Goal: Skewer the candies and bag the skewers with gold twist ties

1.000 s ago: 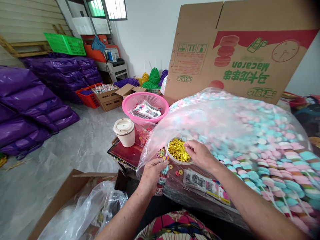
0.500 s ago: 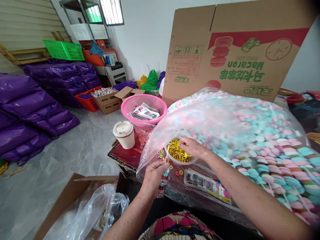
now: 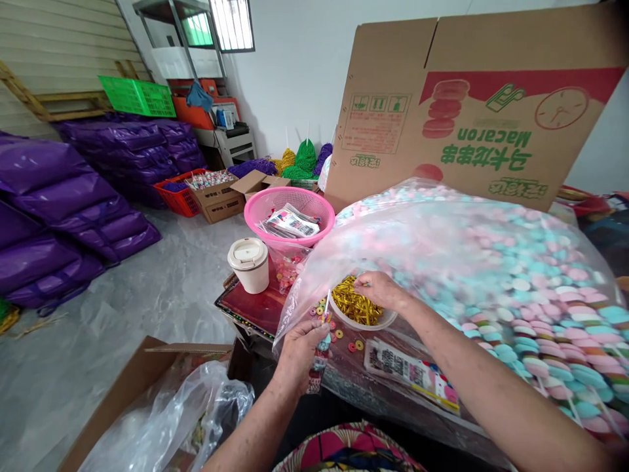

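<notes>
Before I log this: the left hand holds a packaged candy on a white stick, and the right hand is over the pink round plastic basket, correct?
Wrong place for the right hand: the head view shows it over the pale round plastic bowl of gold metallic strips. The left hand does hold that packaged candy.

Your two hands (image 3: 299, 344), one white stick (image 3: 328, 303) in your grip, one white bowl (image 3: 363, 325), one lidded cup (image 3: 253, 278), one pink basket (image 3: 251, 221), one macaron-printed carton (image 3: 383, 167)

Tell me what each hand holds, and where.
Left hand: a slim, printed, clear-plastic packet, pinched near its top, below the white stick. Right hand, at shiny gold strips: cannot be told.
</notes>
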`<state>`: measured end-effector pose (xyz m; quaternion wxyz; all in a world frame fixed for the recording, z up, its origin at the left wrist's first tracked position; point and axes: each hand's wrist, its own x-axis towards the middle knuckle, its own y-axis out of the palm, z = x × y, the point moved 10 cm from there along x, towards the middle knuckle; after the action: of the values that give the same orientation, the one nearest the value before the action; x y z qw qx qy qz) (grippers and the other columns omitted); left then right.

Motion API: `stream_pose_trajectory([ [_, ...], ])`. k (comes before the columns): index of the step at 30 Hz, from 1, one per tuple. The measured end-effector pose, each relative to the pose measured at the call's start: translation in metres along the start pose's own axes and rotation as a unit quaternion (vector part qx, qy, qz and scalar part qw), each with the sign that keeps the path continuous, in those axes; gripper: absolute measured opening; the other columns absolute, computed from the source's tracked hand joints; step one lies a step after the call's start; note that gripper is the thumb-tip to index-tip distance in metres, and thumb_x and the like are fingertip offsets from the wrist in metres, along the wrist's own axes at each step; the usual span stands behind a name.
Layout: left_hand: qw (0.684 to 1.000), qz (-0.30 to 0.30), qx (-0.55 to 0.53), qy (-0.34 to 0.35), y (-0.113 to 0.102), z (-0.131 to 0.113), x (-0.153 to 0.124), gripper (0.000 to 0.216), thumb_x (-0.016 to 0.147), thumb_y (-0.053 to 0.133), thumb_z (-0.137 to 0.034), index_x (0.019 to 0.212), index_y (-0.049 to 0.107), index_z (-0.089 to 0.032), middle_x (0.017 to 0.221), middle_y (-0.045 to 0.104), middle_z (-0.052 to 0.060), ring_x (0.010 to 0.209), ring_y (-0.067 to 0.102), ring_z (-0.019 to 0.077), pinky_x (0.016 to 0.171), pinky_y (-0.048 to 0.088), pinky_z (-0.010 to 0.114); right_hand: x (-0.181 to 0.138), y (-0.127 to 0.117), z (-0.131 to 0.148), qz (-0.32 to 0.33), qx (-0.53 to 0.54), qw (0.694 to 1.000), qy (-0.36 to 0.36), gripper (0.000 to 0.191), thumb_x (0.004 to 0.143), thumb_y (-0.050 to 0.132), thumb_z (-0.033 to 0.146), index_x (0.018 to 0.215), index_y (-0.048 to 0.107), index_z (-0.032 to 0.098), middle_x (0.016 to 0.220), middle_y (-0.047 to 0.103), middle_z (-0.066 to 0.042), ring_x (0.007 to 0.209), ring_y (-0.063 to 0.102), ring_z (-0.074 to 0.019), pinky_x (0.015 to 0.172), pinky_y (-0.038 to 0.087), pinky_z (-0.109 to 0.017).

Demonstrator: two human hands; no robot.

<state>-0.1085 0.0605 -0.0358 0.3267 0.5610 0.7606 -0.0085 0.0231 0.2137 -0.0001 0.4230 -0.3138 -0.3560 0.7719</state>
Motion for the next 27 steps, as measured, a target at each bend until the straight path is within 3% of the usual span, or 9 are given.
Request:
stream_pose_trajectory([
  [2,1.000,0.006,0.003,-0.006,0.005,0.000,0.001,0.028,0.051,0.078,-0.034,0.063,0.064,-0.013,0.053,0.061,0.000,0.039,0.049,0.0088,0.039,0.038,0.021,-0.010,-0.011,-0.002,-0.016,0.039,0.999,0.006,0.016,0.086,0.044,0.025,0.077,0.055,0.018,0.056,0.055,0.003,0.051,0.056,-0.0126,0.053,0.043,-0.025],
  [5,1.000,0.009,0.000,-0.015,0.012,0.001,0.001,0.026,0.052,0.076,-0.033,0.062,0.064,-0.013,0.053,0.061,0.000,0.038,0.049,0.0091,0.037,0.036,0.021,-0.041,-0.019,0.013,-0.020,0.088,0.996,-0.003,0.019,0.090,0.034,0.029,0.077,0.046,0.021,0.056,0.051,0.006,0.041,0.049,-0.0099,0.045,0.038,-0.023],
  [9,1.000,0.018,-0.004,-0.003,0.023,0.000,-0.002,0.023,0.053,0.075,-0.031,0.060,0.064,-0.013,0.050,0.059,-0.001,0.037,0.047,0.0087,0.039,0.038,0.022,-0.102,-0.029,0.067,-0.071,0.113,0.985,-0.108,0.018,0.088,0.039,0.031,0.073,0.043,0.022,0.065,0.053,0.002,0.056,0.050,-0.0116,0.054,0.040,-0.024],
  [11,0.999,0.033,-0.008,0.003,0.032,0.001,-0.004,0.021,0.053,0.074,-0.030,0.061,0.065,-0.013,0.049,0.059,-0.001,0.039,0.049,0.0089,0.041,0.039,0.021,-0.127,-0.032,0.081,-0.108,0.139,0.975,-0.136,0.015,0.086,0.042,0.029,0.073,0.044,0.021,0.070,0.055,-0.001,0.062,0.051,-0.0123,0.057,0.040,-0.024],
  [13,0.998,0.058,-0.012,-0.004,0.042,0.005,-0.006,0.021,0.054,0.074,-0.030,0.062,0.065,-0.013,0.049,0.059,-0.001,0.040,0.049,0.0093,0.042,0.037,0.021,-0.137,-0.023,0.069,-0.093,0.239,0.962,-0.099,0.014,0.087,0.041,0.030,0.076,0.042,0.022,0.071,0.057,0.000,0.051,0.046,-0.0093,0.049,0.037,-0.023],
  [17,0.993,0.113,-0.019,-0.035,0.062,0.015,-0.014,0.024,0.055,0.076,-0.031,0.062,0.064,-0.012,0.049,0.059,0.000,0.038,0.047,0.0083,0.042,0.035,0.021,-0.142,0.004,0.021,-0.056,0.445,0.894,0.017,0.016,0.084,0.045,0.035,0.079,0.037,0.023,0.068,0.057,0.005,0.035,0.035,-0.0043,0.035,0.023,-0.019],
  [22,0.974,0.220,-0.025,-0.041,0.098,0.017,-0.030,0.022,0.057,0.078,-0.027,0.066,0.069,-0.009,0.057,0.064,0.004,0.050,0.056,0.0106,0.052,0.042,0.021,-0.153,-0.003,0.004,-0.121,0.407,0.905,0.021,0.012,0.079,0.050,0.029,0.085,0.044,0.022,0.063,0.056,0.005,0.046,0.045,-0.0077,0.044,0.034,-0.020],
  [24,0.974,0.222,-0.020,-0.039,0.105,0.020,-0.031,0.022,0.056,0.078,-0.025,0.067,0.070,-0.008,0.057,0.065,0.005,0.053,0.058,0.0118,0.055,0.043,0.022,-0.159,-0.011,0.000,-0.164,0.394,0.904,0.024,0.015,0.077,0.053,0.029,0.087,0.044,0.022,0.063,0.057,0.005,0.051,0.049,-0.0091,0.048,0.037,-0.021],
  [27,0.980,0.191,-0.022,-0.045,0.107,0.028,-0.029,0.020,0.054,0.080,-0.023,0.065,0.069,-0.010,0.058,0.065,0.004,0.052,0.058,0.0114,0.056,0.044,0.023,-0.162,0.003,-0.013,-0.135,0.454,0.877,0.082,0.023,0.075,0.056,0.038,0.084,0.043,0.022,0.057,0.054,0.006,0.041,0.041,-0.0076,0.040,0.029,-0.021],
])
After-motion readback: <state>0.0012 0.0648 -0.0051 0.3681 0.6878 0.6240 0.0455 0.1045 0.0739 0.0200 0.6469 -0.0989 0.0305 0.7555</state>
